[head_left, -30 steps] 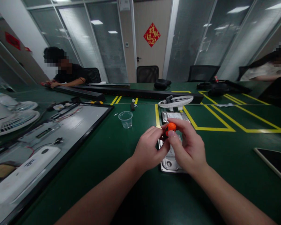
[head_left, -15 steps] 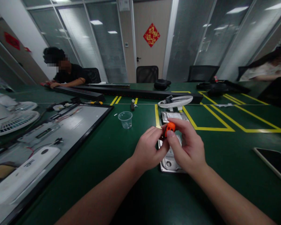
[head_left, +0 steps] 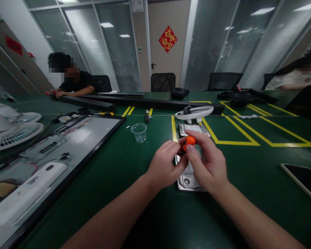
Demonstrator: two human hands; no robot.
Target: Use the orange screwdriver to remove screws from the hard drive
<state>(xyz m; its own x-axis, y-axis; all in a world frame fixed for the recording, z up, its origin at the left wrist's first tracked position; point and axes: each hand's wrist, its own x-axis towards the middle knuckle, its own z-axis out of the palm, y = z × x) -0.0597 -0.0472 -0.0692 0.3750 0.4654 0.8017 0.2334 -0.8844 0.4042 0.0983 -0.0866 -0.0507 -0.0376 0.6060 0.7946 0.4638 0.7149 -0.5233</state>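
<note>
My right hand [head_left: 207, 162] pinches the orange-capped handle of a small screwdriver [head_left: 189, 141] between thumb and fingers. My left hand [head_left: 166, 166] is curled beside it, its fingertips closed on the tool's dark lower part. Both hands hover over a silver hard drive [head_left: 188, 180] that lies flat on the green table [head_left: 119, 173]; the hands hide most of the drive and the tool's tip. A second silver plate [head_left: 193, 128] lies just beyond.
A clear plastic cup [head_left: 139, 131] stands to the left. A white fan grille [head_left: 195, 112] sits farther back. A black-framed board [head_left: 67, 145] with parts covers the left side. A tablet [head_left: 303, 180] lies at right. Two other people sit at the far side.
The orange cap has turned and shifted very slightly between my fingers. Both hands stay over the hard drive.
</note>
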